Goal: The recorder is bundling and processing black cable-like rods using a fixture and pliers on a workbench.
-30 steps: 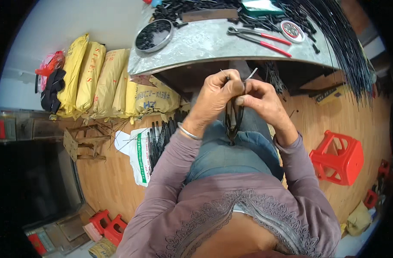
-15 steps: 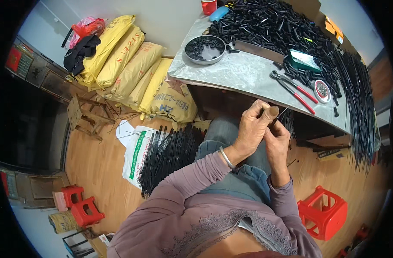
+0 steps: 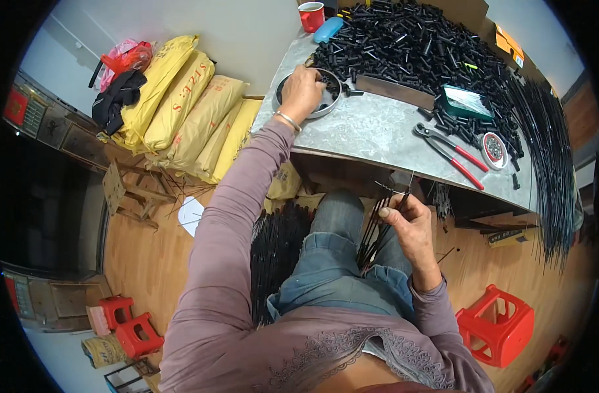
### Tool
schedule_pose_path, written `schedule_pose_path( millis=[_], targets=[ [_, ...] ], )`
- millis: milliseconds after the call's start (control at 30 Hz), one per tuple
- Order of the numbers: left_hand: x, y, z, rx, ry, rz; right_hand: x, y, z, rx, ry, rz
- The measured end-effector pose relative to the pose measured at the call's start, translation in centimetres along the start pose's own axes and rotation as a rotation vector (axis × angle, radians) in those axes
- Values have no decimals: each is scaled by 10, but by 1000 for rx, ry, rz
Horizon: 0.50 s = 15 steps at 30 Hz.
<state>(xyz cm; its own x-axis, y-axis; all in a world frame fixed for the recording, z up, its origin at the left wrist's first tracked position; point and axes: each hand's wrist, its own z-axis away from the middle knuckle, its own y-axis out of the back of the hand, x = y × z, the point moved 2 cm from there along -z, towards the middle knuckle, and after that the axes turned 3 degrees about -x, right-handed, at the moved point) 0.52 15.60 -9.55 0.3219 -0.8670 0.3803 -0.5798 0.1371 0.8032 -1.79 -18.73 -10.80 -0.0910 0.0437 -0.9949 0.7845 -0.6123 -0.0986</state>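
My left hand (image 3: 302,92) reaches over the table into a round metal bowl (image 3: 337,105) of small black ring-like parts. Its fingers are curled down among them, and the fingertips are hidden. Above my lap, my right hand (image 3: 412,228) is closed on thin black rods (image 3: 373,237), pinched between thumb and fingers. They hang down toward my thighs, and a fine, pale, needle-like tip sticks up past the fingers. How many rods it holds I cannot tell.
A big heap of black tubular parts (image 3: 404,39) covers the table's back. Red-handled pincers (image 3: 453,154), a green tray (image 3: 466,105) and a small dish (image 3: 494,150) lie nearer. Long black rods (image 3: 542,164) drape off the right edge; another bundle (image 3: 276,242) lies left of my legs.
My left hand has left my right hand and moved up and left into the bowl. The right hand has lowered slightly, and the rods in it now show.
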Motion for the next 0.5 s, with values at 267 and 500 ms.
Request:
schedule_pose_path(
  millis=[267,500],
  targets=[
    [5,-12,-8,-105,-113,-244,10,9,-10,56,-40,-106],
    [38,29,-5,-69,-72,189,11,15,-23,-21,-34,-123]
  ],
)
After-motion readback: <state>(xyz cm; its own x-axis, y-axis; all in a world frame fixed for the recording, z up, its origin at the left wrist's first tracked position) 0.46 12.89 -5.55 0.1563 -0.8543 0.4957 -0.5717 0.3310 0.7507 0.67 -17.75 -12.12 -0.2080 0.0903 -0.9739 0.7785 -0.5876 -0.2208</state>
